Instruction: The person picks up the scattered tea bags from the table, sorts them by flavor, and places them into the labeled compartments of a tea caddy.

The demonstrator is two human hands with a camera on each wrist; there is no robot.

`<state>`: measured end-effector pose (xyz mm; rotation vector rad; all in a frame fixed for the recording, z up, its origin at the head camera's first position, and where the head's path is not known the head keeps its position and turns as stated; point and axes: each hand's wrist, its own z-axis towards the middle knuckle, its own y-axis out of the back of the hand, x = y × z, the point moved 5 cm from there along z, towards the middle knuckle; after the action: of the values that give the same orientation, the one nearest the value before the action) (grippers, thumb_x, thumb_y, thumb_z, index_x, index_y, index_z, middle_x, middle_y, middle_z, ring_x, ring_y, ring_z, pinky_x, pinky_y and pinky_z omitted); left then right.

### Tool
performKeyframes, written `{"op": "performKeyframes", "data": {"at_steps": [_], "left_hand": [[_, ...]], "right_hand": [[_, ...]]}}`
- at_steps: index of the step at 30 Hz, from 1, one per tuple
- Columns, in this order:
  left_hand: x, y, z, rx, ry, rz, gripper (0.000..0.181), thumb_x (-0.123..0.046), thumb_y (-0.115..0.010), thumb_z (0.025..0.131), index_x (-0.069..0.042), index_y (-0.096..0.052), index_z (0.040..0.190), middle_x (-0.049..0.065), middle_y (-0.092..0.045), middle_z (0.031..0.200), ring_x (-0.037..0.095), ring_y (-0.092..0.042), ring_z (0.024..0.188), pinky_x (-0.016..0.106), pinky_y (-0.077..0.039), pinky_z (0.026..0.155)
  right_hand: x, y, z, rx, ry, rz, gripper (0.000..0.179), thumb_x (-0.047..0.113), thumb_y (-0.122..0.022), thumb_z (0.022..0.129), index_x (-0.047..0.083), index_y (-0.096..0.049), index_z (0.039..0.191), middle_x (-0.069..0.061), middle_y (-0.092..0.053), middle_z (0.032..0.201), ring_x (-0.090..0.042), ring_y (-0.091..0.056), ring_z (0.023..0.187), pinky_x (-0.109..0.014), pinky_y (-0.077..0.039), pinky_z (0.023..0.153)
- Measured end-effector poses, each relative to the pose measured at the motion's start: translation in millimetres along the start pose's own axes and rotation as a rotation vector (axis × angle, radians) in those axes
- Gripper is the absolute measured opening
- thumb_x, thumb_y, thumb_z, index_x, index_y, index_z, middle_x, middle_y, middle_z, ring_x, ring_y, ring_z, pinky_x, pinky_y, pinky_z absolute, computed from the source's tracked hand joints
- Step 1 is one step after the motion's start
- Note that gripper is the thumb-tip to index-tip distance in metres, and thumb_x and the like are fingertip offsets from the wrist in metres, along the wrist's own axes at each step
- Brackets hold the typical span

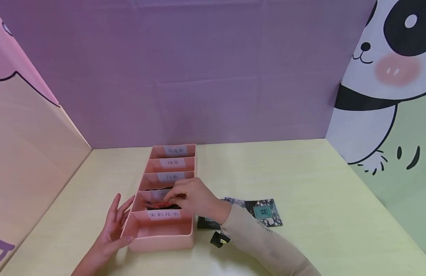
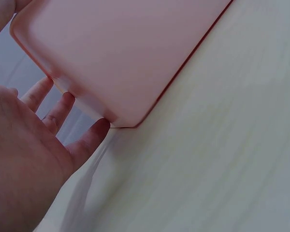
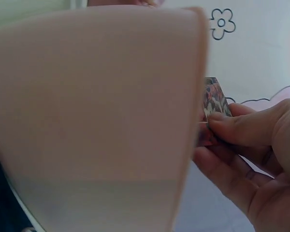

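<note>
A long pink divided box with white labels of handwritten characters stands on the table. My right hand reaches into the second compartment from the front and pinches a red and dark tea packet between thumb and fingers. In the right wrist view the box wall covers part of this patterned packet, with the thumb on its face. My left hand is at the box's front left corner, fingers spread along the side and thumb at the front. Its fingertips touch the box wall in the left wrist view.
Right of the box lie several dark patterned packets, partly under my right forearm. A small black piece lies nearer the front. A dark packet edge shows in the middle compartment. A purple backdrop rises behind the table.
</note>
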<state>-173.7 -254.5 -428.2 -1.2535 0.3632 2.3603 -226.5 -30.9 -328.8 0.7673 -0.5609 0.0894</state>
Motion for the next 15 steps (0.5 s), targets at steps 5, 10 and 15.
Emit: {"op": "performKeyframes", "data": {"at_steps": [5, 10, 15], "left_hand": [[0.4, -0.2, 1.1, 0.003, 0.004, -0.016, 0.106, 0.028, -0.047, 0.083, -0.013, 0.017, 0.157, -0.004, -0.020, 0.163, 0.005, -0.027, 0.144, 0.017, -0.031, 0.108], [-0.2, 0.5, 0.3, 0.008, -0.006, -0.014, 0.106, 0.030, -0.045, 0.082, -0.012, 0.018, 0.157, -0.003, -0.019, 0.163, 0.006, -0.027, 0.144, 0.018, -0.032, 0.108], [0.9, 2.2, -0.7, -0.013, 0.023, 0.006, 0.106, 0.027, -0.046, 0.084, -0.015, 0.017, 0.158, -0.006, -0.020, 0.163, 0.003, -0.028, 0.143, 0.016, -0.033, 0.106]], "right_hand": [[-4, -10, -0.6, 0.114, -0.028, -0.039, 0.010, -0.002, -0.072, 0.089, 0.003, -0.077, 0.095, -0.005, -0.070, 0.089, -0.010, -0.062, 0.082, -0.009, -0.046, 0.076], [-9, -17, -2.1, 0.252, -0.097, -0.121, 0.014, 0.001, -0.067, 0.093, 0.006, -0.076, 0.102, -0.003, -0.071, 0.099, -0.009, -0.062, 0.091, -0.008, -0.043, 0.087], [-11, -24, -5.3, 0.359, -0.105, -0.188, 0.023, -0.002, -0.062, 0.095, 0.007, -0.074, 0.112, -0.002, -0.070, 0.107, -0.008, -0.061, 0.098, -0.008, -0.042, 0.090]]}}
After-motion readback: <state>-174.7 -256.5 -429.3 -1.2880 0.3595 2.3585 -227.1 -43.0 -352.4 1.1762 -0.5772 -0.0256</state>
